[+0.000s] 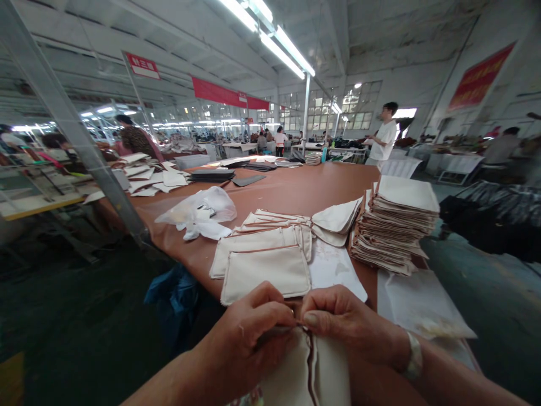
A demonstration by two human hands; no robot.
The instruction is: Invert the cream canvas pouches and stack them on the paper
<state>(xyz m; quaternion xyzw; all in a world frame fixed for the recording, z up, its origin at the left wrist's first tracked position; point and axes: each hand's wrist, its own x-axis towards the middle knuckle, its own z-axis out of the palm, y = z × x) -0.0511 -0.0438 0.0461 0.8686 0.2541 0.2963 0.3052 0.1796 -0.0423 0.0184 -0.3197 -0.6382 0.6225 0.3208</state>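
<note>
Cream pouch (332, 372) hangs directly below the grip, a dark brown opening running down its length. At its top end the left hand (257, 318) and right hand (353, 321) nearly meet, thumbs and fingers pinching the edge. Just beyond the grip, flat pouches (266, 273) overlap on a brown-covered table (304, 189). Farther off to the grip's right stands a tall stack (393, 225); ahead and left sits a crumpled plastic bag (211, 206).

Factory workshop around me: tube lights (295, 51) overhead, red banner (220, 92), stacked cream pieces (393, 225), worktables, several workers (384, 141).
</note>
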